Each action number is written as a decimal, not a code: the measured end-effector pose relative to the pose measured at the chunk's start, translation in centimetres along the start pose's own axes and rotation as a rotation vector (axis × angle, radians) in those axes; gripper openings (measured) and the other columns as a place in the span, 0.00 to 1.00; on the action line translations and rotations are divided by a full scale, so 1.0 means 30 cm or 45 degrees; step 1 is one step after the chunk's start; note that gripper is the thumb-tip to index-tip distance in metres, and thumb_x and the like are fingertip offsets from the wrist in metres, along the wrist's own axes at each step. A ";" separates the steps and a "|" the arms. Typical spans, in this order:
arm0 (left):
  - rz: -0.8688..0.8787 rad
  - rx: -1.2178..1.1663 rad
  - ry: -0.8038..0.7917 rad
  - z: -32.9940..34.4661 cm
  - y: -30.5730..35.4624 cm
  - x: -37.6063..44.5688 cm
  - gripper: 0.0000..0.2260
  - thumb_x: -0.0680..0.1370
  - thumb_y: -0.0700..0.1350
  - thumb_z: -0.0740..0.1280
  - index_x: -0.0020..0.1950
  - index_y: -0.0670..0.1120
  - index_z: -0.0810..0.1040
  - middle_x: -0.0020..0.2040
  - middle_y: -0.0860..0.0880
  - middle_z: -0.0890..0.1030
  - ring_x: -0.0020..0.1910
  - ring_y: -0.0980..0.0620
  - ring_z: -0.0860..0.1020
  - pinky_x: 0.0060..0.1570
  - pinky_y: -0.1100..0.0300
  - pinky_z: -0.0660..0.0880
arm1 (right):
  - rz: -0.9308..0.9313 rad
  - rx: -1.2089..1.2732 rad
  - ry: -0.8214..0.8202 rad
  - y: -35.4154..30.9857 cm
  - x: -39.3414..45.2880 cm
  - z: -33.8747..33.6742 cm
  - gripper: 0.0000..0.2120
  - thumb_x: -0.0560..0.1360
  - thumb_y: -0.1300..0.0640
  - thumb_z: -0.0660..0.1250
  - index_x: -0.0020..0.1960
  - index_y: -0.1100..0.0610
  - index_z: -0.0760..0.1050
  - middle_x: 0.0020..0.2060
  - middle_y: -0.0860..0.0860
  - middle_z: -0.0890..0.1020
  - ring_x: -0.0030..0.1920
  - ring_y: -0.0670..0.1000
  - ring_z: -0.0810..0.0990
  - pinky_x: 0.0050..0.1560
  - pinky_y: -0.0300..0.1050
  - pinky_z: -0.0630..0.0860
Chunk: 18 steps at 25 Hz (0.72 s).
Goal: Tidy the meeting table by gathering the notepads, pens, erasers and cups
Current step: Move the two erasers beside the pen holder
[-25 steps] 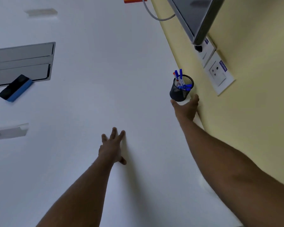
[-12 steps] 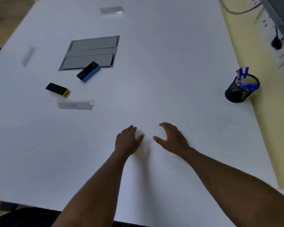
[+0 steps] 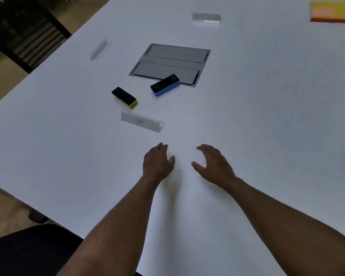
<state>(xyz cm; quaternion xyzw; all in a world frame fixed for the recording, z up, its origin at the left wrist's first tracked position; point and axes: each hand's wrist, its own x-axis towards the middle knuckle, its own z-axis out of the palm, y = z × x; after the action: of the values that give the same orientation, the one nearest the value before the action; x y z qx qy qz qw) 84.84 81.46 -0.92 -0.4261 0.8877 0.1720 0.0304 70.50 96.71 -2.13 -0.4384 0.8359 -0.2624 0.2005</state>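
Head view, looking down over a white meeting table (image 3: 267, 116). Left hand (image 3: 157, 164) and right hand (image 3: 213, 166) side by side near the middle, palms down, fingers loosely spread, empty, gripping nothing. Beyond the left hand, well apart: a clear tent-shaped name card (image 3: 140, 122) lying crosswise. Past that, a black eraser with yellow base (image 3: 124, 97), long axis slanting from far left to near right. Just right of it, a black eraser with blue base (image 3: 165, 85), long axis slanting from near left to far right, its far end over the edge of a grey recessed panel (image 3: 171, 60) set in the tabletop. Far right corner: a blurred yellow and orange notepad stack (image 3: 329, 11). Two more blurred clear cards farther off. Dark chair (image 3: 28, 36) and tan floor at upper left.
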 end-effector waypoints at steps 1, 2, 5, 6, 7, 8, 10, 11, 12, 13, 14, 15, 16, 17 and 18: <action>-0.018 -0.011 0.033 -0.011 -0.021 0.032 0.26 0.78 0.53 0.63 0.74 0.44 0.67 0.75 0.45 0.67 0.73 0.46 0.66 0.70 0.52 0.63 | -0.013 -0.018 -0.005 -0.008 0.037 0.001 0.28 0.75 0.45 0.67 0.71 0.52 0.67 0.72 0.48 0.68 0.72 0.50 0.64 0.69 0.47 0.64; -0.038 -0.023 0.070 -0.022 -0.041 0.066 0.26 0.78 0.53 0.63 0.74 0.44 0.68 0.75 0.44 0.68 0.73 0.45 0.67 0.69 0.52 0.63 | -0.025 -0.039 -0.015 -0.014 0.076 0.003 0.28 0.75 0.45 0.67 0.71 0.52 0.67 0.72 0.49 0.68 0.72 0.50 0.64 0.69 0.48 0.65; -0.076 -0.063 0.224 -0.063 -0.097 0.187 0.24 0.78 0.49 0.64 0.72 0.43 0.69 0.72 0.44 0.72 0.69 0.43 0.71 0.67 0.51 0.66 | -0.065 -0.123 -0.054 -0.019 0.213 0.004 0.28 0.75 0.47 0.67 0.72 0.52 0.66 0.72 0.49 0.68 0.72 0.51 0.64 0.69 0.48 0.64; -0.083 -0.070 0.276 -0.078 -0.117 0.235 0.23 0.78 0.47 0.64 0.72 0.42 0.69 0.71 0.44 0.73 0.67 0.43 0.72 0.66 0.50 0.67 | -0.076 -0.148 -0.063 -0.017 0.266 0.004 0.28 0.75 0.47 0.67 0.72 0.52 0.66 0.72 0.49 0.68 0.72 0.51 0.64 0.69 0.48 0.63; -0.092 -0.071 0.312 -0.093 -0.140 0.288 0.23 0.77 0.45 0.64 0.72 0.42 0.69 0.70 0.43 0.73 0.67 0.42 0.72 0.66 0.49 0.68 | -0.088 -0.175 -0.072 -0.017 0.326 0.005 0.28 0.75 0.47 0.67 0.72 0.52 0.65 0.72 0.49 0.68 0.73 0.51 0.64 0.69 0.48 0.63; -0.103 -0.059 0.327 -0.109 -0.164 0.342 0.23 0.77 0.43 0.64 0.72 0.43 0.68 0.71 0.43 0.72 0.68 0.42 0.72 0.67 0.48 0.68 | -0.107 -0.203 -0.083 -0.018 0.388 0.007 0.28 0.75 0.48 0.67 0.73 0.52 0.65 0.72 0.49 0.68 0.73 0.51 0.64 0.69 0.48 0.63; -0.143 0.004 0.296 -0.138 -0.220 0.458 0.28 0.75 0.39 0.64 0.75 0.46 0.65 0.75 0.42 0.66 0.71 0.41 0.67 0.69 0.46 0.65 | -0.165 -0.257 -0.109 -0.023 0.534 0.016 0.28 0.75 0.49 0.67 0.73 0.52 0.65 0.72 0.50 0.68 0.72 0.52 0.64 0.69 0.49 0.63; -0.154 0.058 0.265 -0.154 -0.247 0.512 0.31 0.74 0.38 0.65 0.76 0.47 0.63 0.77 0.42 0.63 0.72 0.40 0.65 0.70 0.46 0.63 | -0.189 -0.274 -0.114 -0.028 0.604 0.020 0.29 0.75 0.50 0.67 0.73 0.53 0.65 0.72 0.50 0.68 0.72 0.52 0.64 0.69 0.49 0.63; -0.162 0.127 0.242 -0.170 -0.274 0.569 0.33 0.73 0.38 0.66 0.77 0.49 0.61 0.78 0.42 0.60 0.73 0.40 0.63 0.70 0.45 0.63 | -0.209 -0.289 -0.119 -0.034 0.678 0.027 0.29 0.75 0.50 0.67 0.73 0.53 0.64 0.72 0.51 0.68 0.72 0.52 0.64 0.70 0.49 0.62; -0.169 0.209 0.222 -0.186 -0.298 0.625 0.35 0.72 0.38 0.67 0.77 0.50 0.60 0.79 0.42 0.58 0.74 0.39 0.62 0.69 0.45 0.63 | -0.226 -0.309 -0.126 -0.039 0.749 0.033 0.29 0.75 0.50 0.68 0.74 0.53 0.63 0.73 0.51 0.67 0.72 0.53 0.64 0.70 0.49 0.62; -0.177 0.290 0.197 -0.199 -0.322 0.686 0.36 0.72 0.39 0.68 0.78 0.52 0.59 0.79 0.42 0.55 0.74 0.38 0.61 0.69 0.44 0.64 | -0.248 -0.337 -0.138 -0.045 0.825 0.041 0.30 0.75 0.51 0.67 0.74 0.54 0.62 0.73 0.52 0.66 0.73 0.54 0.63 0.71 0.49 0.61; -0.187 0.353 0.166 -0.211 -0.341 0.743 0.37 0.72 0.38 0.69 0.78 0.53 0.58 0.80 0.43 0.53 0.75 0.37 0.59 0.69 0.44 0.64 | -0.275 -0.381 -0.147 -0.054 0.896 0.045 0.31 0.75 0.51 0.67 0.75 0.54 0.61 0.74 0.53 0.65 0.73 0.54 0.62 0.71 0.50 0.60; -0.194 0.401 0.137 -0.224 -0.358 0.797 0.37 0.73 0.37 0.68 0.78 0.53 0.57 0.80 0.43 0.52 0.76 0.37 0.57 0.68 0.43 0.65 | -0.306 -0.433 -0.154 -0.068 0.967 0.046 0.32 0.75 0.51 0.67 0.75 0.55 0.60 0.74 0.54 0.64 0.74 0.55 0.61 0.71 0.50 0.60; -0.195 0.445 0.108 -0.238 -0.375 0.850 0.36 0.74 0.36 0.68 0.78 0.53 0.57 0.80 0.44 0.51 0.76 0.37 0.55 0.66 0.42 0.67 | -0.336 -0.477 -0.157 -0.086 1.039 0.048 0.33 0.75 0.52 0.67 0.76 0.56 0.58 0.75 0.55 0.63 0.74 0.56 0.61 0.71 0.51 0.60; -0.187 0.487 0.079 -0.249 -0.391 0.898 0.35 0.75 0.36 0.67 0.77 0.53 0.58 0.80 0.45 0.50 0.76 0.38 0.54 0.63 0.41 0.70 | -0.361 -0.510 -0.156 -0.107 1.110 0.052 0.34 0.75 0.53 0.67 0.76 0.57 0.57 0.75 0.55 0.62 0.74 0.57 0.60 0.71 0.53 0.60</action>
<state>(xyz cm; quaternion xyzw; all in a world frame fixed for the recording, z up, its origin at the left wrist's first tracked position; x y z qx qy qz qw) 77.43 52.10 -2.57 -0.4813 0.8711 -0.0155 0.0958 55.58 66.86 -4.87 -0.5974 0.7876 -0.0899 0.1211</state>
